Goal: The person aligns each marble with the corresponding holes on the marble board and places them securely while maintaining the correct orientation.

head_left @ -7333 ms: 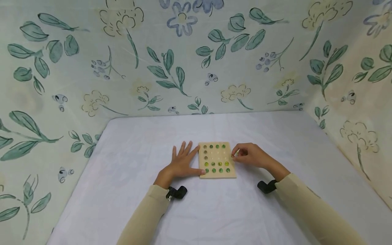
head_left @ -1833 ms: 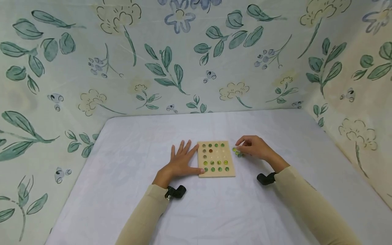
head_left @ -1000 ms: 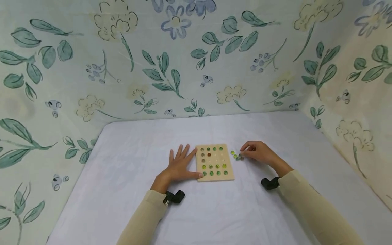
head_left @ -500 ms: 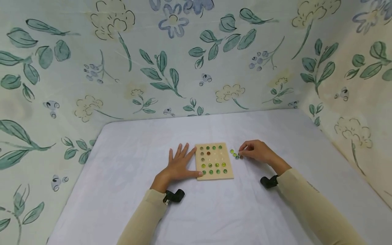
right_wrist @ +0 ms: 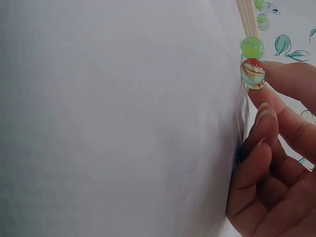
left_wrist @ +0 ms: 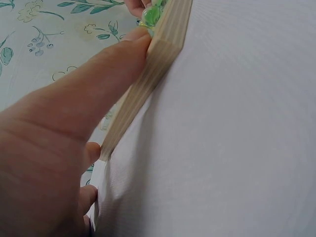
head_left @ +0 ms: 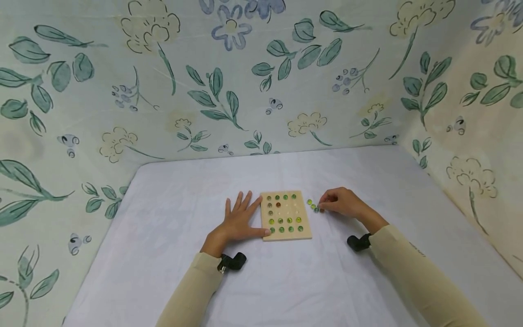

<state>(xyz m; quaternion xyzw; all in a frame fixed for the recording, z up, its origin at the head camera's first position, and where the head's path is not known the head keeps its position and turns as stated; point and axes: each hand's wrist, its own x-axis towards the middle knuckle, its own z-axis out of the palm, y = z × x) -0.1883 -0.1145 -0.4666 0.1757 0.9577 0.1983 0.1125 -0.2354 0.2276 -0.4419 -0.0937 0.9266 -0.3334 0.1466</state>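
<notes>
A square wooden board (head_left: 290,209) with rows of holes holds several green, yellow-green and clear marbles, plus one reddish-brown marble (head_left: 278,205) in its second row. My left hand (head_left: 237,223) lies spread along the board's left side; its thumb (left_wrist: 113,61) presses the near-left corner. Right of the board, a few loose marbles (head_left: 313,206) lie on the cloth. There my right hand (head_left: 342,202) pinches at the loose marbles with thumb and forefinger. The right wrist view shows a clear marble with red swirls (right_wrist: 253,73) at those fingertips and a green marble (right_wrist: 252,48) beside it.
A white cloth (head_left: 278,286) covers the table. Leaf-and-flower patterned fabric (head_left: 245,91) stands behind the table and along its sides. Each wrist carries a small black camera, the left camera (head_left: 234,261) and the right camera (head_left: 358,243).
The reddish-brown marble has appeared in the board's second row. My right hand has moved from the board's right edge to the loose marbles. My left hand keeps its place on the board.
</notes>
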